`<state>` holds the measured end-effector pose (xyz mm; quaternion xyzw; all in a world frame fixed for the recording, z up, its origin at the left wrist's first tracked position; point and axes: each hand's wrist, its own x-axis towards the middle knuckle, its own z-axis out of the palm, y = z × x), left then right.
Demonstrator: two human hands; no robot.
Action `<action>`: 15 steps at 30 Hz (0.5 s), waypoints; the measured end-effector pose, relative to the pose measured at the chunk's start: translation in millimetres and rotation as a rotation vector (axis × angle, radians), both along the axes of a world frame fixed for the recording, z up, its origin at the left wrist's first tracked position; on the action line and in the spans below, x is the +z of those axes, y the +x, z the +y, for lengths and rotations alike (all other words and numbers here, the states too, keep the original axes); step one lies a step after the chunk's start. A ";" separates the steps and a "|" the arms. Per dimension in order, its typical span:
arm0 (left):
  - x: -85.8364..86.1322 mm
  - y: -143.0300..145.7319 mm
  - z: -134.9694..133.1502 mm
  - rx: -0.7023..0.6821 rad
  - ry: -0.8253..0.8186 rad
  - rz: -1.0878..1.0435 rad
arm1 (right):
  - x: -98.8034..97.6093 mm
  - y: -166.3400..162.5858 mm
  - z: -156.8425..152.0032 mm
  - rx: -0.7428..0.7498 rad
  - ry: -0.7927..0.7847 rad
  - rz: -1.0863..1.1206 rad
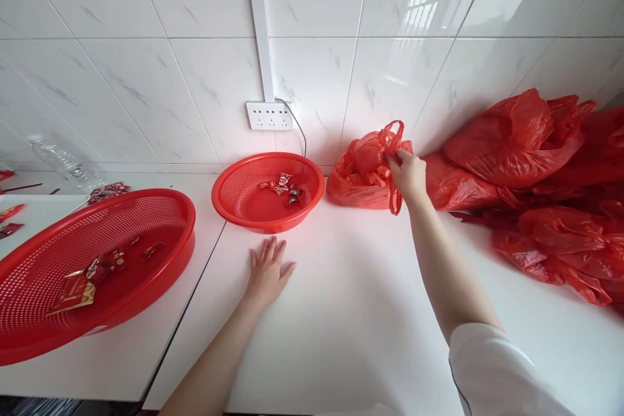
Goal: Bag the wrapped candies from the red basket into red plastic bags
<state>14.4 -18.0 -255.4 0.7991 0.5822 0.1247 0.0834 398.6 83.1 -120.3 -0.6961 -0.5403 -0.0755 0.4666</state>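
Note:
My right hand (pixel 408 174) is closed on the gathered handles of a red plastic bag (pixel 358 172), which sits against the wall on the white table. The bag looks filled, but its contents are hidden. My left hand (pixel 266 272) lies flat on the table with its fingers spread, just in front of a small red basket (pixel 229 208). That round perforated basket has a few wrapped candies (pixel 281 187) on its bottom.
A larger red basket (pixel 180 221) at the left holds several red packets (pixel 78 289). Several red bags (pixel 517 136) are heaped at the right. A plastic bottle (pixel 65 161) lies at the back left. A power socket (pixel 270 116) with a cable is on the tiled wall.

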 end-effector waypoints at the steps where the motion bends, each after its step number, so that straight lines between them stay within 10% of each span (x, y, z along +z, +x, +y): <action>1: 4.3 5.1 -3.5 -0.026 0.009 -0.060 | -3.6 -3.1 -2.7 0.010 0.040 0.014; 4: 25.8 28.7 -12.8 -0.167 -0.039 -0.353 | -9.1 -10.8 -15.3 0.052 0.237 0.005; 10: 84.3 107.6 4.2 -0.227 -0.039 -0.814 | -4.1 -23.4 -51.4 0.778 0.036 -0.014; 15: 108.1 172.8 50.2 -0.192 0.165 -0.679 | -8.4 -22.7 -61.8 0.639 0.105 0.209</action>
